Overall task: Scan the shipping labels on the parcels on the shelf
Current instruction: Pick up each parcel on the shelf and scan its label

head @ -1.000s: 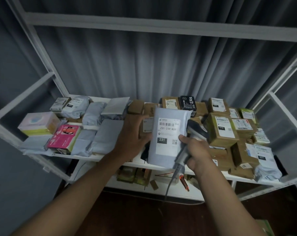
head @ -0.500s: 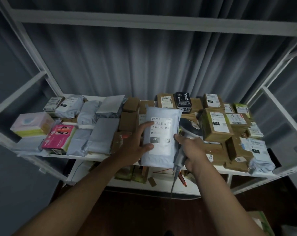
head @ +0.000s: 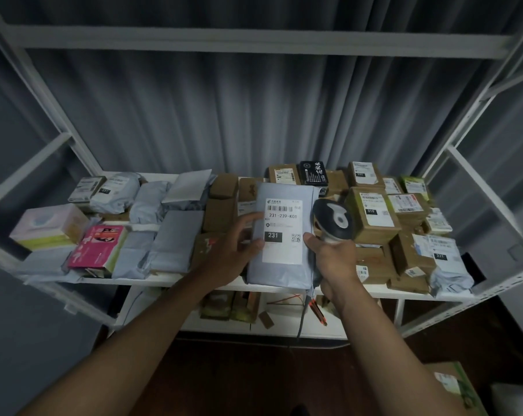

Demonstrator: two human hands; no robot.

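Observation:
A grey mailer bag [head: 282, 265] lies at the middle front of the white shelf [head: 170, 279], its white shipping label [head: 282, 231] facing up and reading 231-239-K01. My left hand [head: 234, 253] holds the bag's left edge, thumb on the label. My right hand [head: 333, 259] grips the handle of a grey barcode scanner [head: 333, 219], whose head sits just right of the bag; my thumb touches the bag's right edge. A cable hangs down from the scanner.
Grey mailer bags [head: 176, 238], a pink box [head: 96, 246] and a pastel box [head: 48, 225] fill the shelf's left side. Labelled cardboard boxes [head: 372, 216] are stacked on the right. More items sit on a lower shelf [head: 254, 307]. Grey curtain hangs behind.
The grey bag has come down from held-up to lying on the shelf front. My left hand moved from behind it to its left edge. The scanner stays beside it.

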